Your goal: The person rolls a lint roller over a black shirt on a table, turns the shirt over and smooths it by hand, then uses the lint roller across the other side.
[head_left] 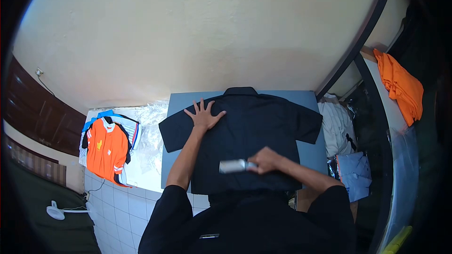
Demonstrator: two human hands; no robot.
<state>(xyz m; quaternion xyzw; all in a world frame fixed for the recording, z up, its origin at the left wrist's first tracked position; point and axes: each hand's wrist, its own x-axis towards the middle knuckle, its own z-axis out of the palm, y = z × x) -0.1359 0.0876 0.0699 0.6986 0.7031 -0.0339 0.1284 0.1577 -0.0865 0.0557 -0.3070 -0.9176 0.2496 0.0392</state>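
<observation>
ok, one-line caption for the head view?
Left hand flat on a dark shirt; right hand grips a lint roller on it.

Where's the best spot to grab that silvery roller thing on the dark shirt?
Grip the silver-grey roller tool by its handle end on the right, coming from the right side. The right hand already wraps that end, while the barrel lies sideways on the dark navy short-sleeved shirt. The left hand lies flat and open on the shirt's shoulder.
</observation>
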